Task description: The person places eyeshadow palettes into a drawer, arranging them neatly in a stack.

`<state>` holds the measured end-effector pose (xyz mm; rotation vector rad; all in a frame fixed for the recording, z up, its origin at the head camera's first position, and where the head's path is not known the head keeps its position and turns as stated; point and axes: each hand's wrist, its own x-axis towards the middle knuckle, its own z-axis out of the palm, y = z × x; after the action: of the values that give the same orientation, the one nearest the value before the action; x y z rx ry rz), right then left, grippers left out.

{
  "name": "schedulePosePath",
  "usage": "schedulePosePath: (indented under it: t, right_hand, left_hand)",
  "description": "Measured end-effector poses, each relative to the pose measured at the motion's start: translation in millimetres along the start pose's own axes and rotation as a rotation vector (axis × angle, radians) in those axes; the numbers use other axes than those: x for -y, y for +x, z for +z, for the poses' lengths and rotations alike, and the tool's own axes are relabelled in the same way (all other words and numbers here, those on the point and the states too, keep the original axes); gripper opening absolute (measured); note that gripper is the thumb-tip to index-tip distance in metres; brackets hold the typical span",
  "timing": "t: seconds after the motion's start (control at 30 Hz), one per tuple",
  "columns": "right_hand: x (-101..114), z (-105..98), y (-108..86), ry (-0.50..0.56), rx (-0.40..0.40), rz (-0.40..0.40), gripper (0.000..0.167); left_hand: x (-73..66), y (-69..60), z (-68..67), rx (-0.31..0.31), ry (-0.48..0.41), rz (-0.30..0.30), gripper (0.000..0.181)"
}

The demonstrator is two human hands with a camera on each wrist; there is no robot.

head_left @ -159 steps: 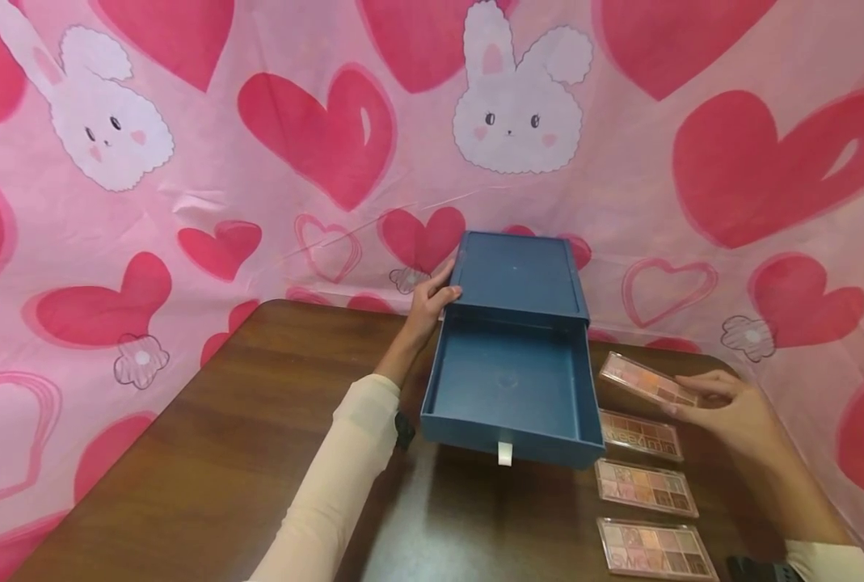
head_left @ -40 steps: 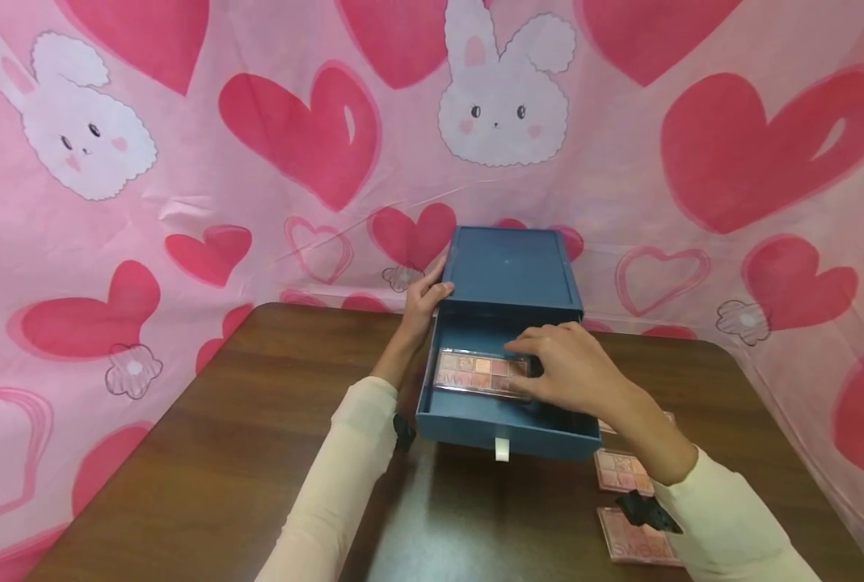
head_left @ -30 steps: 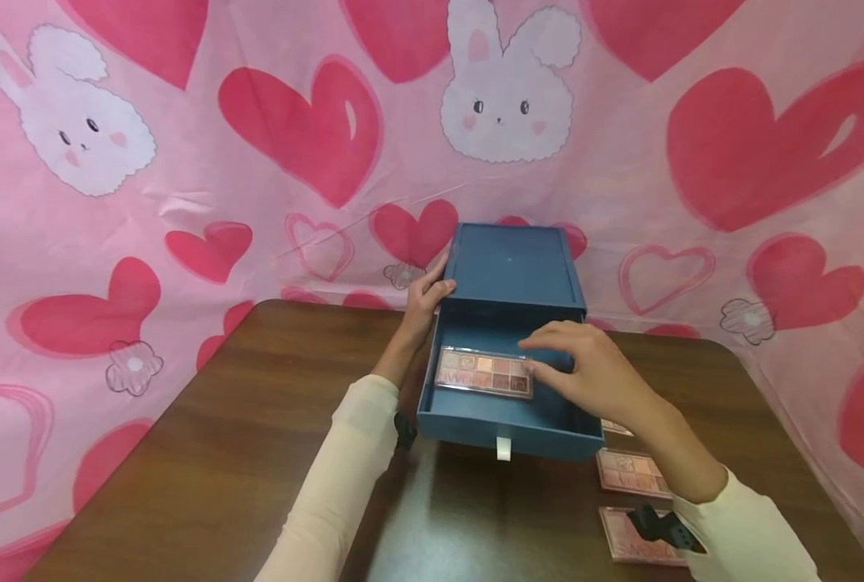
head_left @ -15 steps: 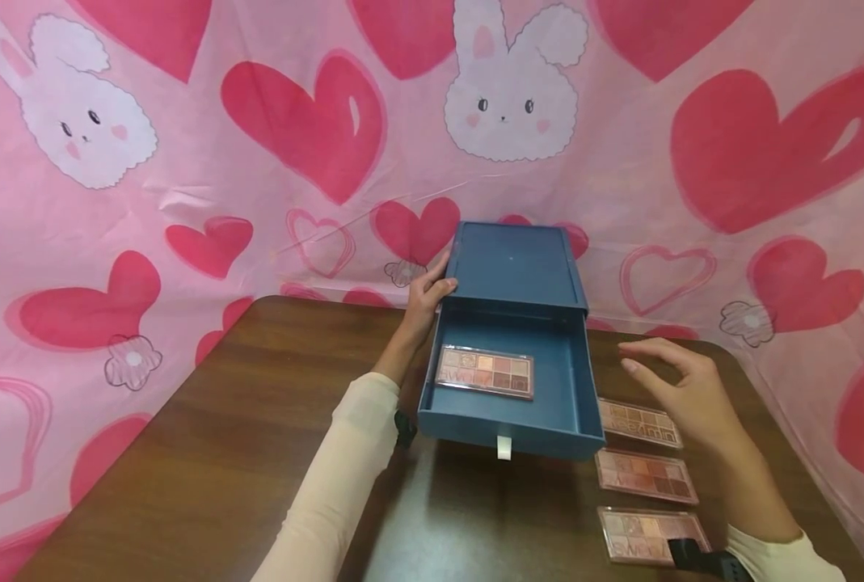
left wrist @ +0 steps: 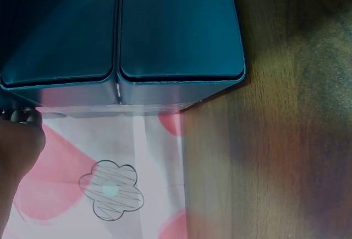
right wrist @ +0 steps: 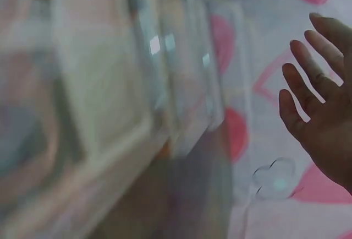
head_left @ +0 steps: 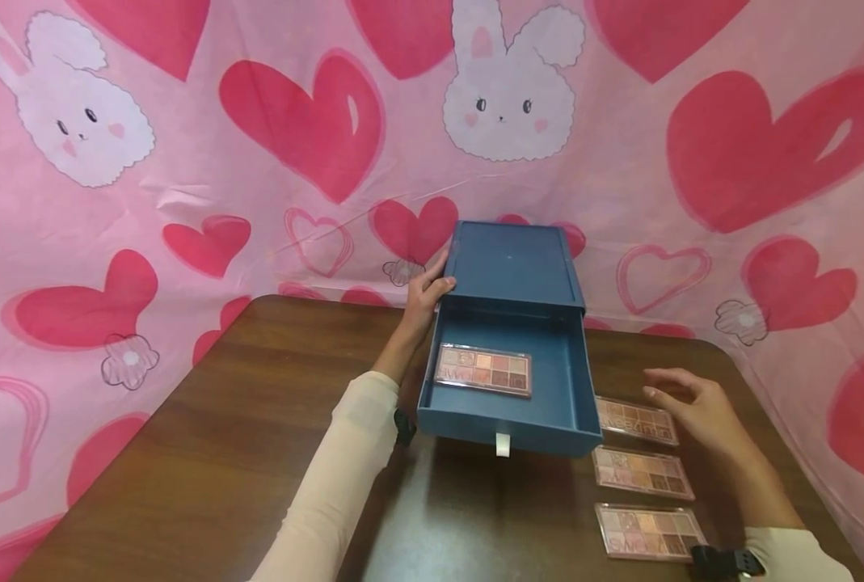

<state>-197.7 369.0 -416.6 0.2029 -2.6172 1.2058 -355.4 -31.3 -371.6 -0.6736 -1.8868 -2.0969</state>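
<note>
left hand (head_left: pixel 424 297): grips left side of box (head_left: pixel 513 263) | right hand (head_left: pixel 702 411): loosely spread, holding nothing, near farthest of three palettes (head_left: pixel 637 420) on table (head_left: pixel 257 420), right of drawer (head_left: pixel 461 424) | fourth palette (head_left: pixel 482 369): inside drawer, left half

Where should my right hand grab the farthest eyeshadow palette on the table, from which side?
Probably its right end, coming from the right, pinching the two long edges. The farthest eyeshadow palette lies flat; its left end appears close beside the open drawer, while its right end faces your right hand.
</note>
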Motion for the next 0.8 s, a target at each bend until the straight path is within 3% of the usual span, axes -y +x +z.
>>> schedulePosePath:
  t: [0.23, 0.47, 0.8]
  right_hand:
    - [-40, -2, -6.5, -0.090, 0.112, 0.017, 0.047]
    - [-58, 1, -13.5, -0.124, 0.236, 0.044, 0.059]
    - [-70, 2, -12.4, -0.111, 0.217, -0.061, 0.056]
  left_hand:
    - [0.5, 0.1, 0.9, -0.011, -0.036, -0.027, 0.073]
    - [3.4, 2.1, 0.0, 0.000, -0.021, -0.003, 0.073]
    - [3.7, 1.4, -0.3, 0.009, -0.008, 0.011, 0.071]
